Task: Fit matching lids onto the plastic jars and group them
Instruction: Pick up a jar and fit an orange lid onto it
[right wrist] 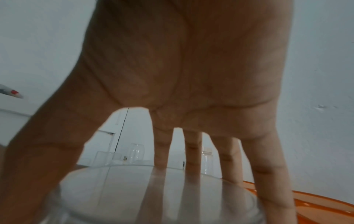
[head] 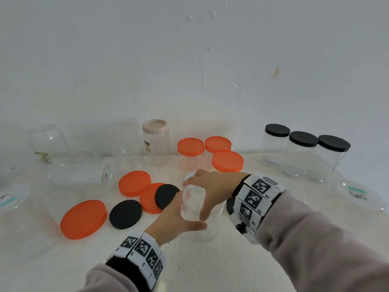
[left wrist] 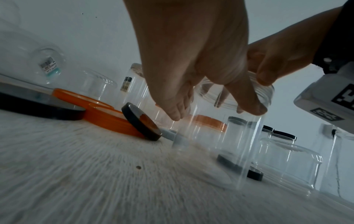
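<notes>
Gripping the open clear jar [head: 192, 202] in both hands — left hand [head: 179, 218], right hand [head: 212, 186] at the rim — it could slip onto the worktop [head: 210, 266].

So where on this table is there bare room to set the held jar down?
Bare table lies near the front edge, between the two sleeves, below the clear jar both hands hold. Left of it is crowded with loose orange lids and black lids; capped jars line the wall.
</notes>
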A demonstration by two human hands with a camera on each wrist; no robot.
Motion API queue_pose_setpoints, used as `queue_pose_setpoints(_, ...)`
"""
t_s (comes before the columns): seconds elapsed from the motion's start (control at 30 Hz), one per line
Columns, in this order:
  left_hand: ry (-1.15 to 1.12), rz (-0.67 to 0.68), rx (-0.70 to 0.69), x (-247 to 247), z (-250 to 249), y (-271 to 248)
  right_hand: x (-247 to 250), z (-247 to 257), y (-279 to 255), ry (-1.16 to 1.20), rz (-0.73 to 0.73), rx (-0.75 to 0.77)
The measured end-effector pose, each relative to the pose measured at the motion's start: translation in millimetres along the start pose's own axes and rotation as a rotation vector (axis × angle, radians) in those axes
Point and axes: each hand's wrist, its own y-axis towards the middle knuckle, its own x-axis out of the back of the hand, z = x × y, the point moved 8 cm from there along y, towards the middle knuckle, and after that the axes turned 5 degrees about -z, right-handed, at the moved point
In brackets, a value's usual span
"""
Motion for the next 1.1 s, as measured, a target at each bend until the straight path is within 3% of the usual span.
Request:
queue_pose_setpoints(0.37,0.008,-0.013,-0.019,1.2,0.1,-1.0,0.3,-7.0,3.2,-0.026,-0.147,-0.074)
queue_pose_setpoints(0.6,-0.012,-0.009,-0.01,0.9,0.2,-1.1,-1.3,0.2,-3.3,-0.073,0.01,-0.042)
queue_pose_setpoints(0.73,-0.026,0.001,-0.027,-0.7,-1.4,-1.5,2.0,-0.5,-2.3,-0.057,-0.038,-0.032)
queue_pose_setpoints(0.9,-0.043,0.014,-0.028,-1.3,-1.7,-1.3,3.8,-5.9,-1.1,-0.077,-0.122,-0.13)
queue_pose_setpoints(1.1,-0.027,0.018,-0.012,-0.7,0.6,-1.5,1.3,-1.2,-3.2,-0.107,0.019,-0.07)
